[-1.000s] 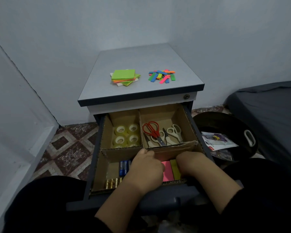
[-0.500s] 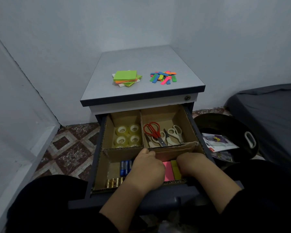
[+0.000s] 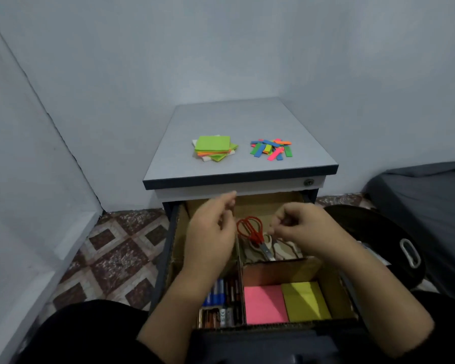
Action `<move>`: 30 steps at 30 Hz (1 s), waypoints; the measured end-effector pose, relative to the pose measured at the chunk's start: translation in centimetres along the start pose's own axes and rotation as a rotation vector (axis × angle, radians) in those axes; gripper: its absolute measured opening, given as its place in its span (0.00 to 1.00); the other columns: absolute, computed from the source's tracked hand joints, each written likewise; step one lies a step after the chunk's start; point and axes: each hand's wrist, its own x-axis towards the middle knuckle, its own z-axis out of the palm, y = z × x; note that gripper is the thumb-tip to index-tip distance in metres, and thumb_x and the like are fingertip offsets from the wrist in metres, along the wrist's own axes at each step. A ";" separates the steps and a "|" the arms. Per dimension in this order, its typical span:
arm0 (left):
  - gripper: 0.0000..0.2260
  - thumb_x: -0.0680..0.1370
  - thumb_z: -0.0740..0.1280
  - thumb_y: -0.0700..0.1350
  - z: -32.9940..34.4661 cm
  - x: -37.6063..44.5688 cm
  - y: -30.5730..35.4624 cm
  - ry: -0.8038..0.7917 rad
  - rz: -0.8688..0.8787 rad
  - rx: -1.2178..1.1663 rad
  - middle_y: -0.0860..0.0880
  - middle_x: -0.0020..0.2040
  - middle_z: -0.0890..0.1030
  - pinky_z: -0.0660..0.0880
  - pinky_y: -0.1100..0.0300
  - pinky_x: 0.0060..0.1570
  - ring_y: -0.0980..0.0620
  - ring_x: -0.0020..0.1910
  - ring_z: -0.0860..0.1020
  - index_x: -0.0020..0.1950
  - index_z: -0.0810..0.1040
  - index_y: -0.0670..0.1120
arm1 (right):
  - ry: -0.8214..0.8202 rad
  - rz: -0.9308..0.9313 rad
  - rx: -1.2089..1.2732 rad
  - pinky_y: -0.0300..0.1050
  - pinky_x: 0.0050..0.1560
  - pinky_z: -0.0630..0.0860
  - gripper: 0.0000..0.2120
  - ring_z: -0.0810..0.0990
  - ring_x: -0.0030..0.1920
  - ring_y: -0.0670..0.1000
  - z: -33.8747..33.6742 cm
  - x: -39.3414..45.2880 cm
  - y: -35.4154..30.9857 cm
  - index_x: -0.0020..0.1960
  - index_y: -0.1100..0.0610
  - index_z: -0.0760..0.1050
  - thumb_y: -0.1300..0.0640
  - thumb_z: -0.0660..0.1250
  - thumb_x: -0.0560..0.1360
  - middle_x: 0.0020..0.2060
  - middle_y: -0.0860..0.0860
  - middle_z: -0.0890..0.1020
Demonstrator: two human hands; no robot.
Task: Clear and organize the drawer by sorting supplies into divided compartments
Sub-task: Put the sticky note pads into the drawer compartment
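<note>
Both hands are over the open drawer (image 3: 168,258), lifted clear of its contents: left hand (image 3: 210,232) above the rear-left compartment with fingers loosely extended and holding nothing, right hand (image 3: 300,229) above the rear-right one with fingers curled in; can't tell if it pinches anything, nothing visible in it. What's left to sort sits on the worktop (image 3: 247,119), well apart from the hands: a stack of square sticky notes (image 3: 213,148) at left, a loose pile of colored strips (image 3: 271,150) just to its right. Judgement: the note stack is light, soft paper, edges skewed, so it will fan or slide; best pinched across opposite edges with thumb on top to keep it together. The strips are thin, very light, overlapping; likely need scooping or gathering in a bunch, since single picks off a smooth top would be fiddly. Strips point every which way, most with long axes roughly toward or away from the camera, a few crosswise; the stack has no long axis, layers rotated against each other. In the drawer: red scissors (image 3: 250,229) in the rear-right compartment, handles to the rear and blades toward the camera; batteries (image 3: 218,292) front-left, long axes mixed; pink pad (image 3: 264,304) and yellow pad (image 3: 306,300) flat side by side, front-right.
</note>
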 end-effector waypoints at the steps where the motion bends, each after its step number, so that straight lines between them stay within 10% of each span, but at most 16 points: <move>1: 0.16 0.77 0.63 0.35 -0.5 1.7 -0.3 0.065 -0.041 -0.015 0.54 0.54 0.80 0.73 0.67 0.53 0.59 0.53 0.77 0.62 0.78 0.48 | 0.073 -0.024 0.039 0.35 0.36 0.74 0.04 0.79 0.36 0.40 0.3 0.9 -0.8 0.41 0.50 0.78 0.55 0.71 0.73 0.35 0.45 0.81; 11: 0.07 0.79 0.61 0.41 -2.2 16.1 -6.2 0.225 -0.519 0.018 0.46 0.51 0.82 0.78 0.56 0.48 0.48 0.48 0.81 0.47 0.79 0.45 | 0.534 -0.099 0.112 0.35 0.41 0.67 0.09 0.74 0.45 0.47 3.7 15.0 -6.4 0.53 0.59 0.79 0.58 0.61 0.79 0.49 0.53 0.80; 17: 0.22 0.75 0.63 0.63 -1.5 18.4 -5.9 -0.020 -0.538 0.242 0.49 0.35 0.77 0.66 0.59 0.33 0.50 0.34 0.74 0.40 0.77 0.44 | 0.534 0.013 -0.024 0.42 0.43 0.66 0.14 0.73 0.44 0.50 4.6 19.4 -6.4 0.53 0.62 0.77 0.55 0.56 0.82 0.50 0.56 0.76; 24: 0.08 0.73 0.72 0.50 -1.7 18.5 -7.8 0.021 -0.477 -0.073 0.49 0.43 0.81 0.77 0.53 0.48 0.48 0.46 0.79 0.40 0.79 0.46 | 0.523 -0.011 0.018 0.41 0.42 0.65 0.16 0.72 0.43 0.50 4.3 19.1 -5.8 0.54 0.62 0.78 0.55 0.55 0.82 0.49 0.56 0.76; 30: 0.10 0.82 0.60 0.45 -2.5 18.1 -7.4 0.186 -0.497 -0.326 0.50 0.48 0.74 0.71 0.62 0.32 0.52 0.33 0.72 0.59 0.75 0.42 | 0.450 0.004 0.008 0.43 0.44 0.71 0.19 0.75 0.49 0.50 4.3 18.7 -6.0 0.57 0.58 0.79 0.44 0.63 0.78 0.54 0.53 0.76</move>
